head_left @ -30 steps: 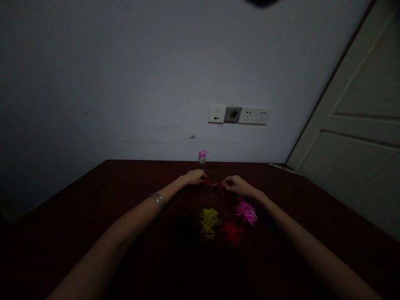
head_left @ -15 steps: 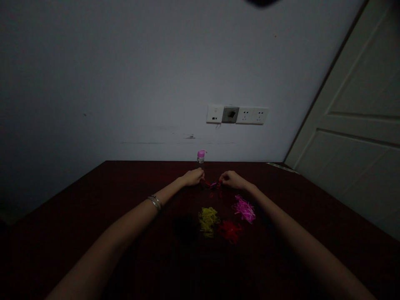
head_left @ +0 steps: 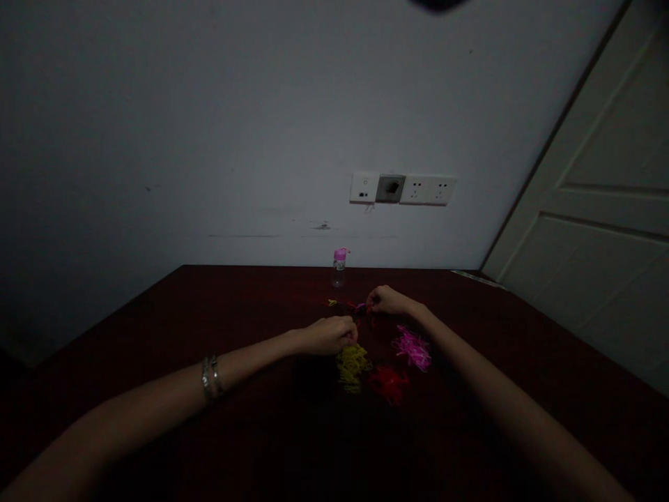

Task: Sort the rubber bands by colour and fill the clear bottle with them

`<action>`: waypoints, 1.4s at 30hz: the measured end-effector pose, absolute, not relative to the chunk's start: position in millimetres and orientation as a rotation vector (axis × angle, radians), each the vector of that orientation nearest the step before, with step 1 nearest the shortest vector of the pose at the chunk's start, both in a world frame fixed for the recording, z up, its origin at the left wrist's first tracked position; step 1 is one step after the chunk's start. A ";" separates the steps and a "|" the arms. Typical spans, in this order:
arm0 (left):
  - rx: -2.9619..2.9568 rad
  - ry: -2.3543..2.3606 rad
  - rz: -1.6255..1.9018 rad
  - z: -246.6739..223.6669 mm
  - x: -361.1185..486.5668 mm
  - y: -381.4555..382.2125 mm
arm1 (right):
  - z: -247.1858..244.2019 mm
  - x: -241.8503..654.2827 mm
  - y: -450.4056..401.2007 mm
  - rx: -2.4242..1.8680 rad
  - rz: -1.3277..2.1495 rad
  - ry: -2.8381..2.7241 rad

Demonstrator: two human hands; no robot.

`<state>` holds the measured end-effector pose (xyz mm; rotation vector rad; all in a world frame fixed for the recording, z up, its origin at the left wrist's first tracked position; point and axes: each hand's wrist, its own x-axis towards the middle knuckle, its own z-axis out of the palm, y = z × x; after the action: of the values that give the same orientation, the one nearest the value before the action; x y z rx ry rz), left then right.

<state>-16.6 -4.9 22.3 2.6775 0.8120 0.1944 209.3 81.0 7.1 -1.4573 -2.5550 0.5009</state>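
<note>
A chain of small red and purple bands lies across the table, with a yellow piece near its left end. My right hand pinches the chain's right end. Closer to me, my left hand has its fingers closed at the top edge of a pile of yellow bands; whatever is between the fingertips is hidden. To the right of the yellow pile lies a red pile of bands, dim and partly lost in shadow. A pink pile of bands sits below my right hand.
Behind the hands stands a clear bottle with a pink cap. The dark red table meets a grey wall carrying a row of sockets. A white panelled door slants along the right side.
My left hand has let go of the chain's left end and come toward me to the yellow pile. My right hand stays on the chain. The view has shifted slightly.
</note>
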 end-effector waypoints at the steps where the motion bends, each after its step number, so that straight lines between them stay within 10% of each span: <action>1: 2.668 0.803 0.187 20.2 -15.4 -8.9 | 7.1 207.8 80.5 -1.463 0.473 -2.556; 20: 2.369 1.056 0.474 2.4 -7.6 45.9 | 23.7 230.4 48.8 -1.287 0.903 -2.208; 42: 2.313 0.789 0.261 13.9 -5.5 40.8 | 18.0 206.9 46.4 -1.433 0.527 -2.705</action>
<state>-5.5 40.8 13.9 2.3131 0.7892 0.2610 206.9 46.4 18.0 -1.4331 -2.7050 0.5267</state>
